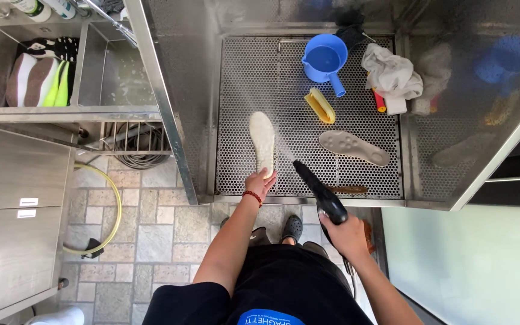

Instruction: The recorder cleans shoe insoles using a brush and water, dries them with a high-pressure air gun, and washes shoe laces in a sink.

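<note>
A perforated stainless-steel wash tray (308,90), walled in by steel panels, was seen filling the middle of the view, with a steel double sink (100,72) to its left, where striped shoes (34,78) had been stood in one compartment. On the mesh, a crumpled pale cloth (392,75) was laid at the far right, a blue plastic scoop with a handle (325,59) beside it, a yellow scrubbing brush (320,105) just below the scoop, and a grey shoe insole (353,147) lying flat nearer the front edge. A second, cream-coloured foam insole (262,141) was held on the mesh by its near end, pinched between the fingers of the left hand (260,182), whose wrist was ringed by a red bead bracelet (252,196). A black spray gun (320,192) was gripped in the closed right hand (347,235), its nozzle aimed toward the cream insole, a fine mist being visible between them. Black clogs (293,227) were seen on the tiled floor (145,222).
</note>
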